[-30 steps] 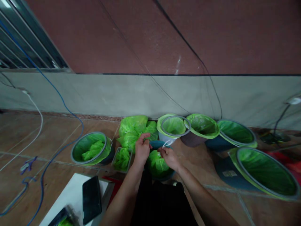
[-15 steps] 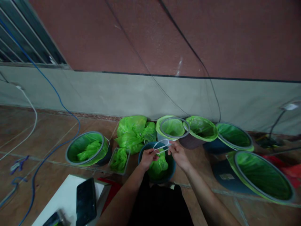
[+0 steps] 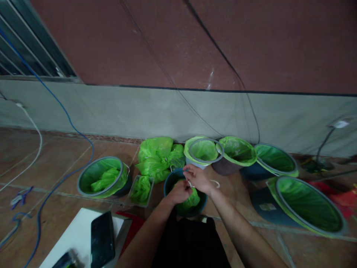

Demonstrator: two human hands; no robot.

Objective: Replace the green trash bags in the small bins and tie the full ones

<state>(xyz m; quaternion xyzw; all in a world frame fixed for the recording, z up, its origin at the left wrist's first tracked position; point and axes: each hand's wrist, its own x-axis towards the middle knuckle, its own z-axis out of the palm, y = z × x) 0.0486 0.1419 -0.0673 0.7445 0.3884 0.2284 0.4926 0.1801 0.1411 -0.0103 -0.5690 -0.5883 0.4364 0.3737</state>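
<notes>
My left hand (image 3: 180, 192) is closed at the gathered top of a green plastic bag (image 3: 192, 201), pinching a white string. Just above it and to the right, my right hand (image 3: 197, 176) meets it with bent fingers, closed on the same string. A loose curl of the white string (image 3: 215, 183) sticks out beyond my right wrist. The bag sits inside a dark teal bucket (image 3: 205, 203) on the floor in front of me. Both hands cover most of the string and the bag's neck.
Left of the bucket are a small clear bin (image 3: 152, 182), tied green bags (image 3: 156, 156) and a green-lined bucket (image 3: 79, 182). Several lined bins stand to the right, one large bin (image 3: 275, 208) tilted. A phone (image 3: 102, 240) lies on a white box (image 3: 75, 232). A blue cable (image 3: 67, 167) crosses the floor.
My hands have come together over the bag, the right one moving left. The white string, stretched in a loop between them before, is now mostly hidden at the bag's neck.
</notes>
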